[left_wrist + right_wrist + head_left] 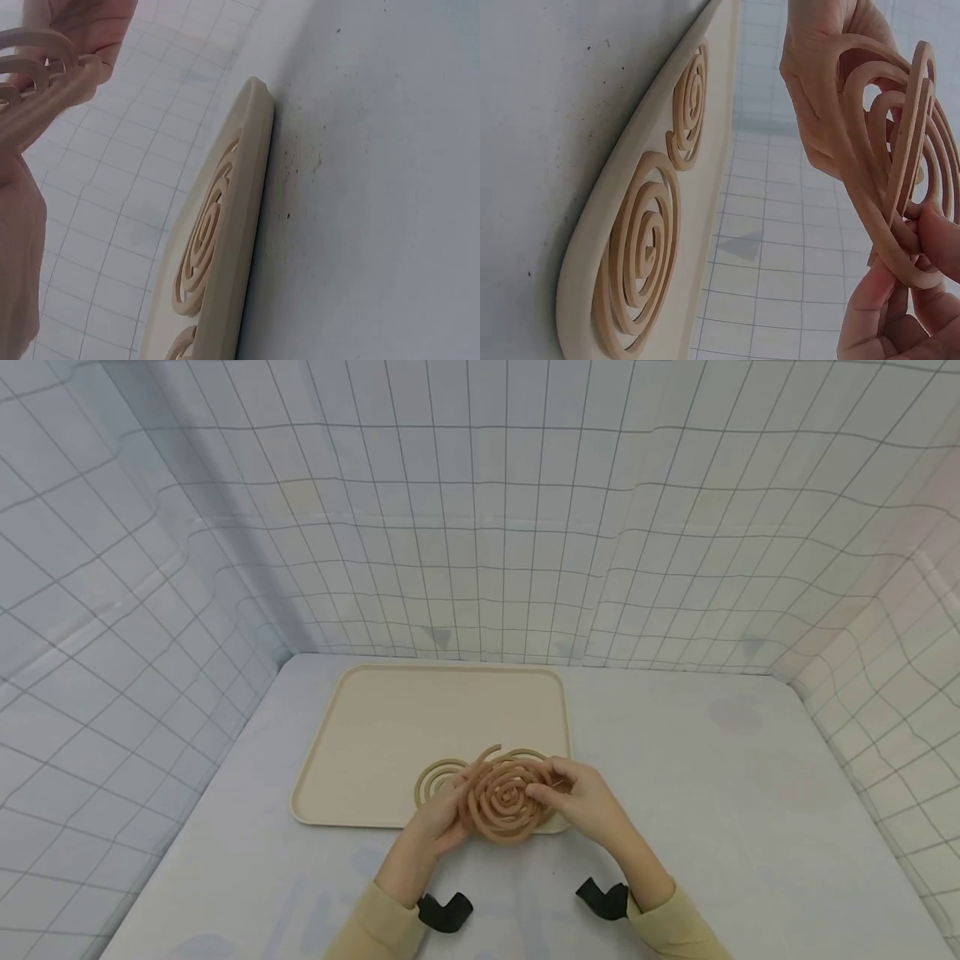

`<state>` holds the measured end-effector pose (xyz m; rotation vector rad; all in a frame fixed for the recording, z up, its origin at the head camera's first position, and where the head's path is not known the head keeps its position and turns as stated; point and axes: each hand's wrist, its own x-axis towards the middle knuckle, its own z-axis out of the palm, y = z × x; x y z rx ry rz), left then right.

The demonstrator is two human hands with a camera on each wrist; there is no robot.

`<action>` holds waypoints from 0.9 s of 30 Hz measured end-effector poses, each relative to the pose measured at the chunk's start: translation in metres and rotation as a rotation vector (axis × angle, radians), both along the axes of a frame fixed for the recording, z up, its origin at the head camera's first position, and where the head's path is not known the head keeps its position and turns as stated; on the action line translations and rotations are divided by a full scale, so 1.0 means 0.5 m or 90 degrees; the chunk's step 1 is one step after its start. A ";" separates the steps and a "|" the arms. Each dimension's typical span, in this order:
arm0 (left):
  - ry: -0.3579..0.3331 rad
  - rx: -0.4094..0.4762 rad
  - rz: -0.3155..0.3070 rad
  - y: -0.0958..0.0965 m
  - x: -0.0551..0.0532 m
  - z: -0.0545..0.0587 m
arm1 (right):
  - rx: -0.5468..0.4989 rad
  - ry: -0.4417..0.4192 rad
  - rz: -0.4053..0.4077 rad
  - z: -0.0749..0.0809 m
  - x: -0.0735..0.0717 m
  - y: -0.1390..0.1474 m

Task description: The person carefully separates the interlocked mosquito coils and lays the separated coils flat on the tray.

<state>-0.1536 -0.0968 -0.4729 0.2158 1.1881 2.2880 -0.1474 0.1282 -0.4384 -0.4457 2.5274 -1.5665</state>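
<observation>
Two brown spiral coils point(507, 794), overlapping and interlocked, are held up between my hands over the tray's front edge. My left hand point(437, 820) holds their left side, with part of the palm and fingers hidden behind the rings. On the right, my right hand point(581, 793) pinches the rings between thumb and fingers, the thumb on the near face. Seen from the right wrist, one coil crosses through the other at an angle. Two similar spirals lie flat on the tray, a larger one point(649, 253) and a smaller one point(681, 112).
The beige rectangular tray point(435, 702) with a low raised rim lies on the white table point(712, 793). White grid-patterned curtains point(487, 510) enclose the back and both sides. Black wrist mounts point(446, 913) sit at both sleeve cuffs.
</observation>
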 end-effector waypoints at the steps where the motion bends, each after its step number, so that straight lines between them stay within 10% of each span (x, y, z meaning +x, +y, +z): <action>1: 0.009 -0.004 0.003 0.000 0.000 0.000 | 0.004 0.009 0.000 0.001 0.000 -0.001; 13: 0.037 -0.044 0.019 -0.010 0.000 -0.009 | 0.038 0.204 0.003 -0.010 0.006 -0.016; 19: 0.021 -0.028 0.020 -0.012 0.003 -0.013 | 0.034 0.165 0.006 -0.013 0.007 -0.018; 27: 0.009 0.081 -0.078 -0.018 0.000 -0.017 | 0.024 0.169 0.071 -0.009 -0.001 -0.013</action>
